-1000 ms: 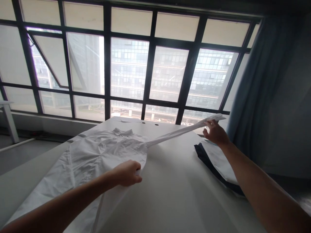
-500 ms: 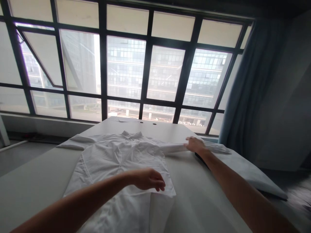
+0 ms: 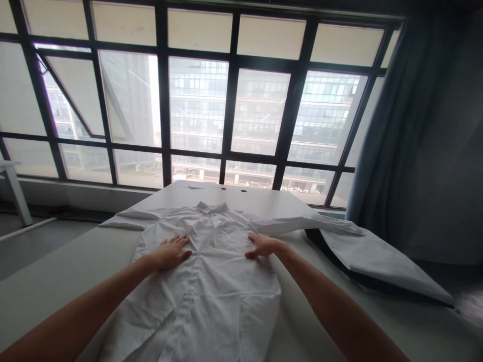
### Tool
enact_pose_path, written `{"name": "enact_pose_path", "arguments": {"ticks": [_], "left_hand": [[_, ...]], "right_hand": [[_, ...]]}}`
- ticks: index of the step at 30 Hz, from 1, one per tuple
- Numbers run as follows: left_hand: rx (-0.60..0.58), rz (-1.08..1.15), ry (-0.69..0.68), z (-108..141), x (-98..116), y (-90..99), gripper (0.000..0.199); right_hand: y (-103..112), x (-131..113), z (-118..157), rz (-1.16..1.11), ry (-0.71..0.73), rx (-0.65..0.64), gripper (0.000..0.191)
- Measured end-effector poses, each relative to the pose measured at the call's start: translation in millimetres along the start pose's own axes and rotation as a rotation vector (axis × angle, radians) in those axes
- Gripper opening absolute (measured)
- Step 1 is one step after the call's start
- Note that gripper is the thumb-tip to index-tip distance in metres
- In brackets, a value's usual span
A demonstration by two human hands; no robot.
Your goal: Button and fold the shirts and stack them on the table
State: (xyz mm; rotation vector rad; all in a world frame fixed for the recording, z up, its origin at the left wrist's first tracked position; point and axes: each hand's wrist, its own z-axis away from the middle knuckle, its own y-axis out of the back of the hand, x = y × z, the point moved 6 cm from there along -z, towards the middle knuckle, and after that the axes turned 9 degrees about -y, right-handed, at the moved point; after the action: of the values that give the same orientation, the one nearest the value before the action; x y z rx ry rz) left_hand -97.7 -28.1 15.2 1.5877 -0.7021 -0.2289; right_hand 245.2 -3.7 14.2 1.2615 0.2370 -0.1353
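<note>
A white button-up shirt (image 3: 215, 271) lies front up on the white table, its collar at the far end and its sleeves spread to both sides. Creases run over its chest and lower part. My left hand (image 3: 171, 252) rests flat on the left chest of the shirt, fingers spread. On the opposite side, my right hand (image 3: 260, 245) touches the shirt near its right edge, with thumb and fingers apart. Neither hand grips the cloth.
A white and dark flat item (image 3: 381, 259), perhaps a folded garment or bag, lies at the table's right edge under the sleeve end. The white table (image 3: 49, 274) reaches toward the windows. A dark curtain (image 3: 392, 151) hangs at right; a white table leg (image 3: 17, 193) stands at left.
My right hand has come back from the right sleeve to the shirt's chest. My left hand has moved left and away from me, and now lies spread on the cloth.
</note>
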Motion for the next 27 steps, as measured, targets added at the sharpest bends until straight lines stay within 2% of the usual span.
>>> {"name": "enact_pose_path", "arguments": {"ticks": [2, 5, 8, 10, 13, 16, 18, 20, 22, 25, 27], "left_hand": [[-0.067, -0.045, 0.030, -8, 3, -12.2, 0.068], [-0.160, -0.073, -0.012, -28, 21, -28.6, 0.075], [-0.183, -0.078, -0.077, -50, 44, -37.2, 0.074], [-0.170, -0.075, -0.093, -61, 57, -38.7, 0.072], [-0.171, -0.052, -0.121, -66, 71, -35.2, 0.069], [-0.157, 0.024, -0.282, -53, 88, -21.3, 0.058], [-0.128, 0.095, -0.389, -35, 100, -8.2, 0.045], [-0.125, 0.144, -0.425, -15, 107, 1.8, 0.040], [-0.148, 0.155, -0.427, 4, 112, 6.8, 0.046], [-0.163, 0.147, -0.460, 26, 117, 10.6, 0.048], [-0.172, 0.150, -0.492, 36, 119, 12.0, 0.047]], "right_hand": [[3, 18, 2, 0.008, -0.040, -0.015, 0.119], [8, 49, 7, -0.003, -0.091, -0.023, 0.121], [16, 79, 16, -0.032, -0.163, 0.021, 0.116], [23, 89, 26, -0.031, -0.228, 0.096, 0.105], [32, 81, 48, 0.085, -0.267, 0.274, 0.077], [30, 52, 73, 0.194, -0.177, 0.405, 0.049], [24, 36, 88, 0.159, -0.088, 0.417, 0.039], [17, 28, 100, 0.087, -0.023, 0.346, 0.029], [9, 29, 108, -0.008, -0.009, 0.196, 0.028], [-1, 39, 120, -0.138, -0.036, -0.033, 0.045], [-4, 46, 129, -0.178, -0.029, -0.126, 0.052]]}}
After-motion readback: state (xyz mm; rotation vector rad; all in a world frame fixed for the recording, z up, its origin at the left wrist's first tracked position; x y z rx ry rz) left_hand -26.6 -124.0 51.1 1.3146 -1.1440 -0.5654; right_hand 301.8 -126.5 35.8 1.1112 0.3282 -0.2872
